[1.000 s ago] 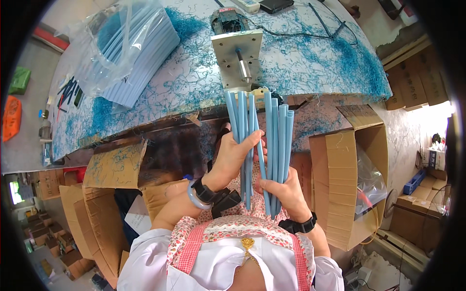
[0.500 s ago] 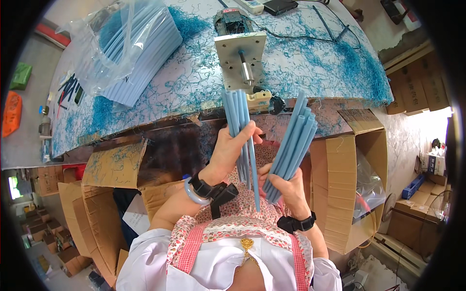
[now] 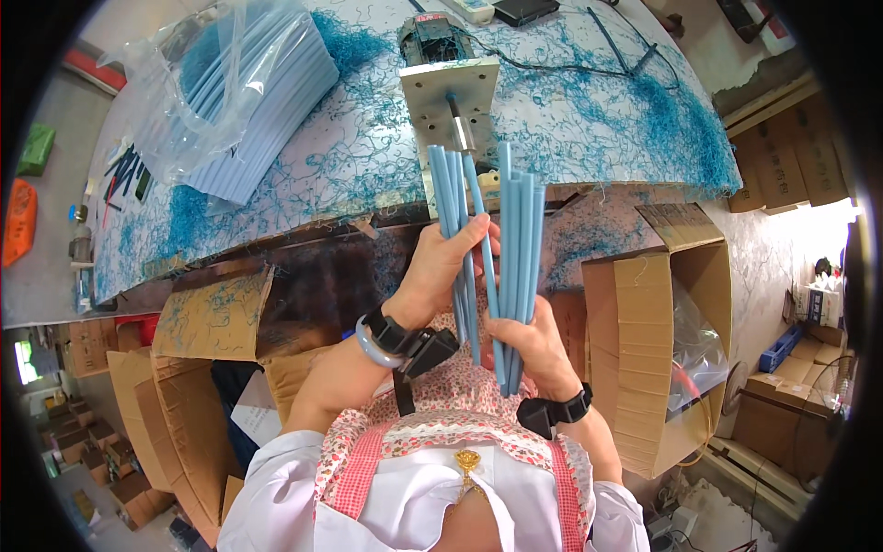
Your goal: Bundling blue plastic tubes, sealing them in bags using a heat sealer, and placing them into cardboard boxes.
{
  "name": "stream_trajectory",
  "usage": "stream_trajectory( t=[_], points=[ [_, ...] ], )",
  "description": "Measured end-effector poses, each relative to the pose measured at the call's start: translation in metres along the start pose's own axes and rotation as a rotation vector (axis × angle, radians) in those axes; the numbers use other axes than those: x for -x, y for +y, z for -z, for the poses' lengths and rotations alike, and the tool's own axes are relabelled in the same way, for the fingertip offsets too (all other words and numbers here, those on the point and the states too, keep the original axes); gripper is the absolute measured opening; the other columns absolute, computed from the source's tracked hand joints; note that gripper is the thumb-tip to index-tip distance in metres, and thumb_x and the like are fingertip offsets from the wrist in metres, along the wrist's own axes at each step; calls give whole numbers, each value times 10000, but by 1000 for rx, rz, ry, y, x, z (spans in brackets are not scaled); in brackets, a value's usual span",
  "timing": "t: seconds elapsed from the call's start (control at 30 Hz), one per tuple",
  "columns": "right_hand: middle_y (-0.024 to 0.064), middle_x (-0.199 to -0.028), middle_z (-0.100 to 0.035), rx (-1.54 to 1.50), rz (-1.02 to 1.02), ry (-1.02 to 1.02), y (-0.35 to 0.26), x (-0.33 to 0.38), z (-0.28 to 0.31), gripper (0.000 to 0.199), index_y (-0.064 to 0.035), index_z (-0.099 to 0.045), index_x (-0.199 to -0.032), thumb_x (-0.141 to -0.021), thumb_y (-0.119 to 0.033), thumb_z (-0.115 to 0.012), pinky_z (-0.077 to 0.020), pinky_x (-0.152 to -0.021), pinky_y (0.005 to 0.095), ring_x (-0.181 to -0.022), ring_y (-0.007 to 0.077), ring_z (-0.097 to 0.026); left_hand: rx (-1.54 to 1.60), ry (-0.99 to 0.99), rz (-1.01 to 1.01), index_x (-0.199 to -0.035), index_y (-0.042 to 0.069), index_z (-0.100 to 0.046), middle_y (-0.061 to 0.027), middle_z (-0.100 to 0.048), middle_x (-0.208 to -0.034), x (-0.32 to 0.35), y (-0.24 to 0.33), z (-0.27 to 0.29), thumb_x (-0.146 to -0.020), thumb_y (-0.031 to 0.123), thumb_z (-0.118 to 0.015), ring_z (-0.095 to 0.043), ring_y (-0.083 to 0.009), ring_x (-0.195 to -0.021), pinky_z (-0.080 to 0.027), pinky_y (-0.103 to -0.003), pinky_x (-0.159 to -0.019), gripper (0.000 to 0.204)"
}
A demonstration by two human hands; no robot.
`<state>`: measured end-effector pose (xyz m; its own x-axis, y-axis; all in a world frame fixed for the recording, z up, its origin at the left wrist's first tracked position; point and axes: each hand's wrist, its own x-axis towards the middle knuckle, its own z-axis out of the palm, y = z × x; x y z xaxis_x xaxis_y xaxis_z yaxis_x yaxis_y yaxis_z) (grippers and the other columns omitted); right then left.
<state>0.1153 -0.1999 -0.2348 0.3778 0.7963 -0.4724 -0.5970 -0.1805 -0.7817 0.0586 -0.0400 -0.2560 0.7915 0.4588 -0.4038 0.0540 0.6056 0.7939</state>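
Observation:
My left hand (image 3: 436, 269) is closed around a small bundle of light blue plastic tubes (image 3: 443, 189). Its thumb and fingers also pinch a single blue tube (image 3: 475, 187), whose top end meets the metal tip (image 3: 463, 136) of a small motor (image 3: 432, 41). That tube slants down to my right hand (image 3: 532, 339), which grips a thicker bundle of blue tubes (image 3: 521, 239) held nearly upright. Both bundles stand side by side in front of the table's near edge. Whether the tip sits inside the tube end is too small to tell.
Blue shavings litter the white table (image 3: 368, 138). A clear plastic bag (image 3: 198, 101) partly covers a large stack of blue tubes (image 3: 276, 120) at the back left. Open cardboard boxes (image 3: 207, 313) stand left, and another box (image 3: 644, 359) stands right. A cable (image 3: 552, 69) trails from the motor.
My right hand has moved left and swung its bundle more upright beside the left one. The single tube has risen to the motor's metal tip, with its lower end now at my right hand.

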Motion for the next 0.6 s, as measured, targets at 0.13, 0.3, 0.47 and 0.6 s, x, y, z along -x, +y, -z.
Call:
stream_trajectory(
  t=[0.13,0.3,0.47,0.6],
  points=[
    [31,-802,-563,94,38,-7,21,-1,6,482,37,-486,-1165,-724,-62,-655,-462,-588,243,-680,93,-547,-55,1,-18,-888,22,-615,-26,-613,-736,3,-1,3,-891,346,-591,-558,-94,-581,-444,-214,-516,325],
    [40,-836,-589,280,153,43,29,10,-2,448,15,-505,-1127,-709,-35,-658,-480,-630,242,-713,107,-573,2,8,56,-886,53,-622,-3,-591,-718,12,-10,3,-894,332,-587,-529,-72,-568,-424,-210,-496,281],
    [52,-878,-603,62,10,48,8,25,2,462,3,-499,-1132,-703,-35,-666,-490,-644,255,-736,117,-584,-2,-76,111,-872,52,-628,-17,-609,-733,11,-8,4,-896,336,-585,-544,-76,-575,-425,-206,-494,288],
    [54,-864,-601,138,-51,42,4,6,1,513,6,-478,-1171,-697,-42,-670,-495,-657,256,-744,121,-588,30,-58,83,-890,55,-631,-17,-619,-770,2,-7,3,-898,336,-583,-560,-74,-619,-431,-202,-510,285]
  ],
)
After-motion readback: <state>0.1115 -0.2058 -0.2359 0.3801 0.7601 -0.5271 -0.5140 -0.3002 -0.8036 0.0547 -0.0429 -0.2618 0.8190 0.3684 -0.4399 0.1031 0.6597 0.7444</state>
